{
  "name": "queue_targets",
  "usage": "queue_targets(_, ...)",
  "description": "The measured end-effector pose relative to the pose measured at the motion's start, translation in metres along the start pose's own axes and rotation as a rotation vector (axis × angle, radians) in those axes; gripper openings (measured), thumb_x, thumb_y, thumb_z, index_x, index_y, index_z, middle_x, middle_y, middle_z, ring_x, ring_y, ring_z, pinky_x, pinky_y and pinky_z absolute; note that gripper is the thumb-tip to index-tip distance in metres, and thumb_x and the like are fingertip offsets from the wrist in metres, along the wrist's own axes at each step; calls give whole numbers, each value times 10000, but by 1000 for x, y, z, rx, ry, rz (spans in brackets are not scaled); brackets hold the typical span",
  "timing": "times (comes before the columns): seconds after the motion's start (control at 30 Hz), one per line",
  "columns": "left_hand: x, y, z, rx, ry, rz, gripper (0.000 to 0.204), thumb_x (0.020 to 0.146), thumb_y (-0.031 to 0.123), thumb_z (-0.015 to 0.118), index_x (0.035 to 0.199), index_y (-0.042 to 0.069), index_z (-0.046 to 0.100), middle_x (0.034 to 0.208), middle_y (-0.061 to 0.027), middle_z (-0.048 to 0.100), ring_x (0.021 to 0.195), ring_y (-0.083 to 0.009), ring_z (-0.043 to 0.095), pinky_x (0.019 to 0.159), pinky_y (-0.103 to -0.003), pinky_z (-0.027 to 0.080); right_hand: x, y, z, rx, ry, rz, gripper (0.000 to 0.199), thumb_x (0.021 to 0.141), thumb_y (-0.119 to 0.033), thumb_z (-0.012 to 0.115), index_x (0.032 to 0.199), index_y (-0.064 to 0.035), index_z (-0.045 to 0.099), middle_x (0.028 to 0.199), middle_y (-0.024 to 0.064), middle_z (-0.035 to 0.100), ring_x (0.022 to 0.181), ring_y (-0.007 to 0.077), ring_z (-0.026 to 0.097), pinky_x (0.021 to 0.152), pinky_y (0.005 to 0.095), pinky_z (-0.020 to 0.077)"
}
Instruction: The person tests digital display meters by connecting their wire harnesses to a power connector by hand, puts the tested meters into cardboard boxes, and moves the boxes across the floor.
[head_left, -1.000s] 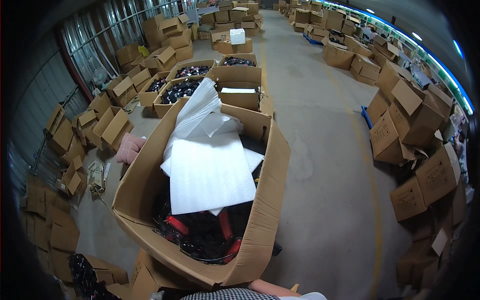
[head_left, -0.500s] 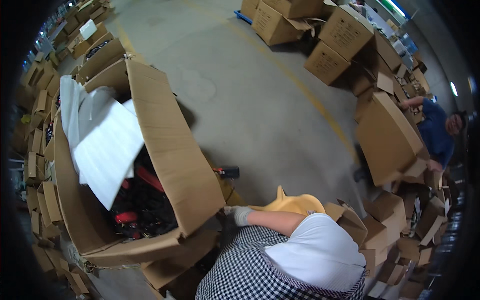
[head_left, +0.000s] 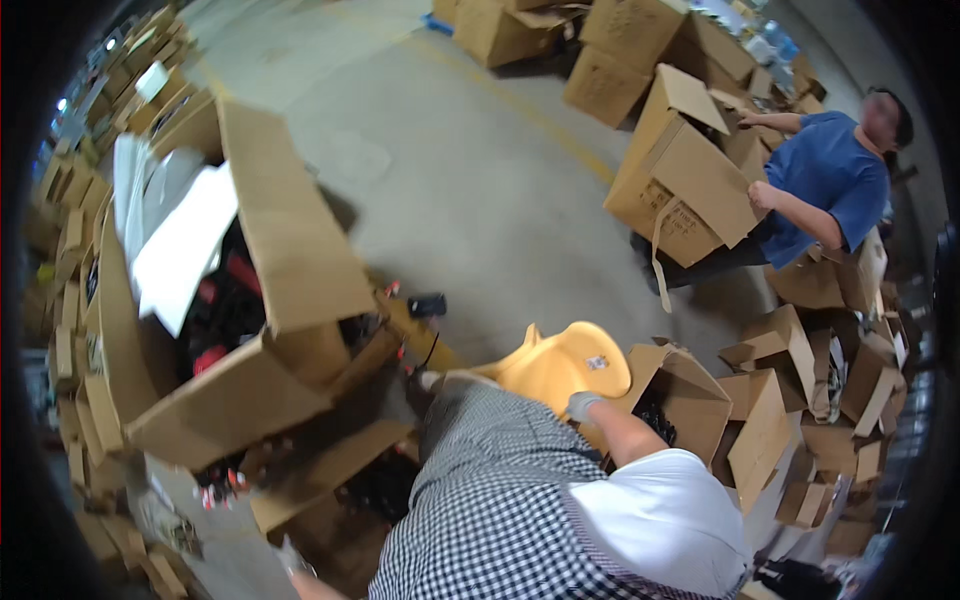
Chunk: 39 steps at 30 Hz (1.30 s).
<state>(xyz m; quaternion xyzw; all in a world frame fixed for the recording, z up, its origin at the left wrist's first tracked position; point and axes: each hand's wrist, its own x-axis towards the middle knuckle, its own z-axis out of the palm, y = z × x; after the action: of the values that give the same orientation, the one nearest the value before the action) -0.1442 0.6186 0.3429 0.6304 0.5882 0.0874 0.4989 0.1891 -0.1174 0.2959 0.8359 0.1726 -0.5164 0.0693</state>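
A yellow plastic chair (head_left: 560, 365) with a small label stands just in front of me. My right hand (head_left: 583, 404), in a light glove, is at the chair's near edge, its fingers closed there. Low on the left, my gloved left hand (head_left: 292, 558) shows small and blurred beside an open carton (head_left: 330, 475) with dark items inside; its fingers are unclear. Left of me, a large open cardboard box (head_left: 290, 230) holds red and black items (head_left: 225, 290) under white foam sheets (head_left: 185, 250).
At the right, a person in a blue shirt (head_left: 825, 180) handles a big carton (head_left: 690, 190). Opened cartons (head_left: 770, 430) crowd the right side, and more (head_left: 75, 290) line the left. A black object (head_left: 427, 305) lies near the large box's corner. Grey floor (head_left: 420, 180) stretches ahead.
My right hand has gone from beside the large box's corner rightward to the chair's edge. My left hand has come into view. The person in blue has moved forward with a carton; my view has shifted.
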Motion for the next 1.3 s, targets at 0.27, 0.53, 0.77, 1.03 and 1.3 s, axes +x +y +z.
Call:
queue_targets(0.27,0,115,76,-25,27,179,476,882,231,545,1285,4,434,1215,-68,499,1060,-185,461,913,-302,358,-52,9,9,291,82,70,328,824,-201,489,1055,-9,620,1108,217,593,1029,359,573,854,429,443)
queue_targets(0.53,-49,194,86,134,90,613,482,901,150,522,1325,-16,364,1306,-140,428,1184,-244,443,1000,-348,351,-31,12,-60,248,-58,85,353,854,-241,456,1123,-47,575,1174,185,561,1077,342,541,855,439,446)
queue_targets(0.77,-128,273,124,272,345,574,441,918,173,502,1317,10,408,1335,-139,426,1229,-245,403,1032,-363,305,31,38,-208,268,242,51,355,877,-324,419,1110,-82,534,1094,170,595,1001,331,575,858,435,452)
queue_targets(1.03,-192,451,294,650,495,1070,432,945,239,431,1299,-8,413,1338,-178,422,1224,-309,408,1036,-405,286,121,55,-366,148,415,-254,335,867,-296,440,1091,-76,556,1066,171,595,982,330,573,857,436,451)
queue_targets(1.3,-167,476,365,876,342,933,427,940,282,303,978,11,631,945,-106,652,931,-247,587,1009,-440,312,180,95,-448,189,344,-186,314,852,-283,473,1067,-77,570,1069,175,593,985,329,568,856,436,451)
